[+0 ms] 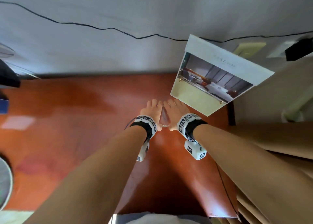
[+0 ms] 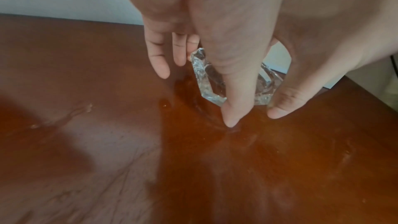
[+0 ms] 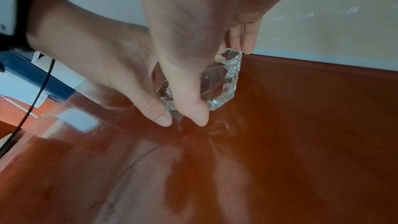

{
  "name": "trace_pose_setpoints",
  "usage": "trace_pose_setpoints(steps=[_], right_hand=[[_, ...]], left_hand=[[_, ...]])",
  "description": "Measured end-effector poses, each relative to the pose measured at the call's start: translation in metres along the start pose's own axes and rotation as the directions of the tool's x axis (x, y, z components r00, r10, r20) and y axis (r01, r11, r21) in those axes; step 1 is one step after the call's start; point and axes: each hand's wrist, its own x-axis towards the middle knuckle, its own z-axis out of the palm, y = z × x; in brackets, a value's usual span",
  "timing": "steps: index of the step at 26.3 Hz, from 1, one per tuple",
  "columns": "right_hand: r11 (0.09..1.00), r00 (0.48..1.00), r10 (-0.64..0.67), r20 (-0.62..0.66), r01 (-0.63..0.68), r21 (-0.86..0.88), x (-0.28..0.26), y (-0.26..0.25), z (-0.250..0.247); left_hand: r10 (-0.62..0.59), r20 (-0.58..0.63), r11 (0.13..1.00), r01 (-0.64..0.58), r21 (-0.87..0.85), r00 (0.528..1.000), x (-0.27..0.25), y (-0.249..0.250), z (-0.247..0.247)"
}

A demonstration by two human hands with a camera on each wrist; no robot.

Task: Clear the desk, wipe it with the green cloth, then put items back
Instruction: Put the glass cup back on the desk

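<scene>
A clear faceted glass dish [image 1: 164,119] stands on edge on the glossy red-brown desk [image 1: 76,122], right of the middle. My left hand [image 1: 150,109] and right hand [image 1: 175,111] clasp it from either side. In the left wrist view the left thumb [image 2: 234,106] lies across the near face of the glass dish [image 2: 204,74] while the fingers [image 2: 159,60] reach down its far side. In the right wrist view the right thumb [image 3: 191,106] covers the front of the glass dish [image 3: 226,77], beside the left hand [image 3: 96,48]. No green cloth is in view.
A desk calendar [image 1: 218,76] with a room photo leans at the back right, just beyond my hands. A black cable [image 1: 101,28] runs along the grey wall. Blue and white items [image 3: 43,81] sit at the desk's left end. Beige panels [image 1: 271,147] flank the right.
</scene>
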Motion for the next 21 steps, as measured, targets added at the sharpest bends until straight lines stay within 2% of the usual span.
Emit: trace_pose_setpoints(steps=[8,14,21], right_hand=[[0.999,1.0,-0.006,-0.017,0.006,-0.041,0.015,0.014,0.024],[0.999,1.0,0.011,-0.003,-0.012,-0.038,0.013,0.016,0.02],[1.0,0.995,-0.002,-0.1,0.001,-0.009,-0.017,0.005,-0.024]], left_hand=[[0.024,0.004,0.999,-0.024,0.033,1.0,0.019,0.004,0.014],[0.026,0.005,0.999,-0.026,0.033,1.0,0.014,0.0,0.008],[0.02,-0.075,0.999,-0.016,0.052,0.997,-0.028,-0.026,-0.05]])
